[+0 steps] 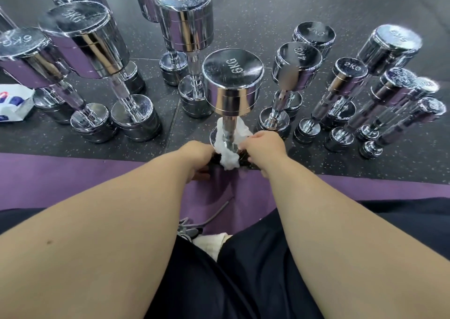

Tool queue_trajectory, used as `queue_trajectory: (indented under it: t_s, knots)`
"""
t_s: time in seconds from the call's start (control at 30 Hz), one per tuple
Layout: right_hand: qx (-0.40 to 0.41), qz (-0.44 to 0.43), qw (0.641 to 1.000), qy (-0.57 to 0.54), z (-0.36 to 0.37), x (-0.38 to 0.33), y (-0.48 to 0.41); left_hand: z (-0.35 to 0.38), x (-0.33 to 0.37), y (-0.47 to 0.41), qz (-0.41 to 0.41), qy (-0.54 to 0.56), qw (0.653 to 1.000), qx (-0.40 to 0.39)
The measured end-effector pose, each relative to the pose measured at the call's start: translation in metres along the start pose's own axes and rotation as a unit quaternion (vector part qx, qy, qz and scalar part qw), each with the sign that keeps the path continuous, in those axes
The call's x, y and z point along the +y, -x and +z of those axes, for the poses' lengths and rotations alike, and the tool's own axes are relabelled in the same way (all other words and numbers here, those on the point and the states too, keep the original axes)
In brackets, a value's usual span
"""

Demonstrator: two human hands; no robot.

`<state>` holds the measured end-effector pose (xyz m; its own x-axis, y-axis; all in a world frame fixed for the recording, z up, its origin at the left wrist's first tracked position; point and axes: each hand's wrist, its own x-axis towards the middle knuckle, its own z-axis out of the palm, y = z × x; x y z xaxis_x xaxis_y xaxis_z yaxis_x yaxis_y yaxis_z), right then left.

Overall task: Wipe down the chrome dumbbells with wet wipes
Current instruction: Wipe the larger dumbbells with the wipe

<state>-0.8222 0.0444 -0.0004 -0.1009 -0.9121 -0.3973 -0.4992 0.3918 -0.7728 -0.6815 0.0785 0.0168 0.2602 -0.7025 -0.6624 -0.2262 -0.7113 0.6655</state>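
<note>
Forearms run up from the lap to frame centre. Right hand (264, 146) pinches the wipe (229, 159), which is looped round the lower handle of the upright 6KG dumbbell (232, 75), mid-frame at the mat (73, 177) edge. Left hand (198, 153) sits at the wipe's other end; fingers hidden, can't tell its grip. Advice: keep the wipe taut, work it round the knurling, then the lower head. Steady the base, since other dumbbells (297, 65) stand close.
</note>
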Motion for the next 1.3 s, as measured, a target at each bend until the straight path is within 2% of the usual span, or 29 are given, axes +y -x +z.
queue_trajectory:
  t_s: [0.03,0.1,0.2,0.27,0.33,0.43,0.73,0.8,0.87,0.93,1.03,1.2,1.3]
  knots:
    - [-0.007,-0.012,1.0,-0.022,0.001,-0.001,-0.001,0.002,-0.001,-0.001,-0.013,0.008,1.0,-0.014]
    - [-0.052,-0.069,0.995,-0.049,0.006,-0.003,-0.002,0.006,-0.006,-0.005,0.017,-0.022,0.999,-0.022]
    - [-0.103,-0.13,0.986,0.015,0.02,-0.001,-0.011,0.012,-0.014,-0.011,0.121,-0.187,0.974,-0.033]
    - [-0.092,-0.131,0.986,0.047,0.021,0.002,-0.017,0.018,-0.02,-0.018,0.147,-0.268,0.952,0.001]
    - [-0.087,-0.116,0.989,0.034,0.014,-0.003,-0.013,0.023,-0.02,-0.024,0.148,-0.305,0.939,0.059]
    - [-0.07,-0.103,0.992,0.006,0.006,-0.004,-0.019,0.025,-0.02,-0.033,0.171,-0.293,0.936,0.096]
    - [-0.041,-0.086,0.995,-0.034,0.022,-0.007,-0.03,-0.016,0.001,-0.043,0.215,-0.307,0.924,0.071]
    - [-0.04,-0.082,0.995,-0.041,0.023,-0.01,-0.027,-0.017,0.002,-0.04,0.206,-0.233,0.949,0.048]
    - [-0.003,-0.114,0.993,-0.014,0.021,-0.014,-0.024,-0.013,0.008,-0.032,0.191,-0.125,0.973,0.034]
    - [0.055,-0.17,0.984,0.013,0.018,-0.022,-0.018,-0.012,0.015,-0.025,0.203,-0.072,0.975,0.061]
    - [0.034,-0.202,0.979,-0.02,0.017,-0.028,-0.014,-0.011,0.018,-0.02,0.247,-0.075,0.962,0.088]
    - [0.016,-0.19,0.975,0.112,0.014,-0.024,-0.011,-0.006,0.012,-0.026,0.239,-0.158,0.946,0.153]
    - [0.029,-0.133,0.975,0.173,0.009,-0.018,-0.008,-0.003,0.014,-0.029,0.235,-0.165,0.943,0.167]
